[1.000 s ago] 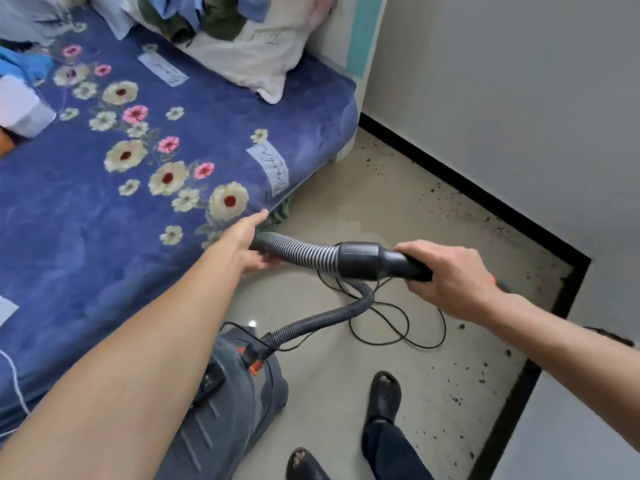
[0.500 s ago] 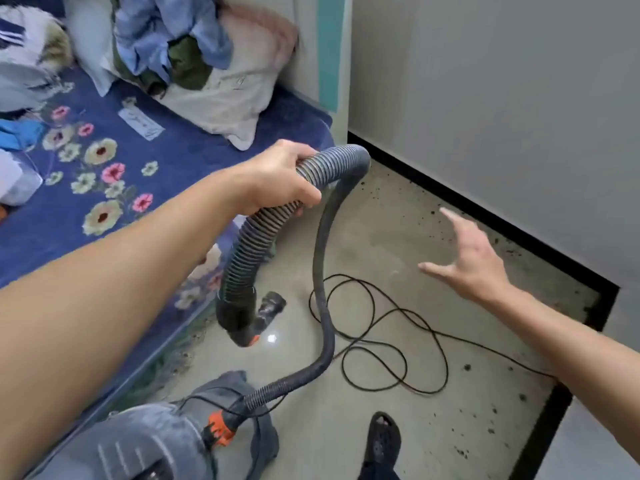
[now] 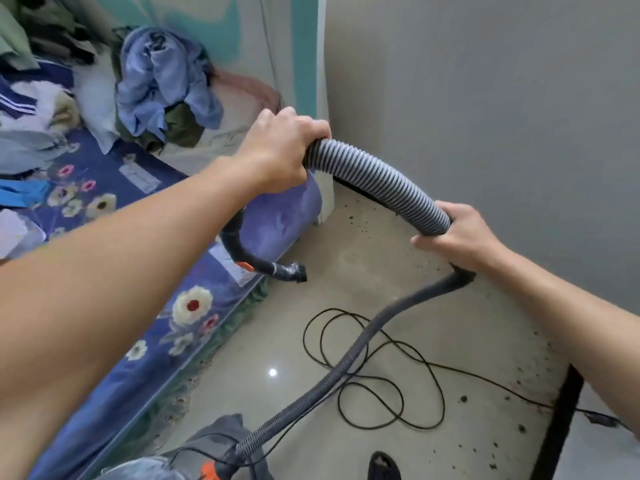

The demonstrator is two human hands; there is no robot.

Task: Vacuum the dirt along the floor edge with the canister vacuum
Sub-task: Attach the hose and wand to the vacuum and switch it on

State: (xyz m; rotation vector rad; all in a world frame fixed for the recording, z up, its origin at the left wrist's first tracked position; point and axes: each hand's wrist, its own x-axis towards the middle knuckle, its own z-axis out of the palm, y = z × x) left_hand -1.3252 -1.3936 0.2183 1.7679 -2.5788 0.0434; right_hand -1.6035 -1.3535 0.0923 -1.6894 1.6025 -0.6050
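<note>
A grey ribbed vacuum hose arcs through the air between both hands. My left hand grips its upper part, raised in front of the bed. My right hand grips it lower down on the right. Below the left hand, the black handle end with a small brush nozzle hangs beside the bed. From the right hand the hose runs down to the grey canister vacuum at the bottom edge. Dark dirt specks lie on the beige floor along the black skirting.
A bed with a blue floral cover fills the left, with piled clothes and a pillow at its head. A black power cord lies in loops on the floor. My dark slipper shows at the bottom. Grey walls close the right side.
My right hand, open in the air half a second ago, now grips the hose. My left hand has lifted the hose higher, and the nozzle end now hangs beside the bed.
</note>
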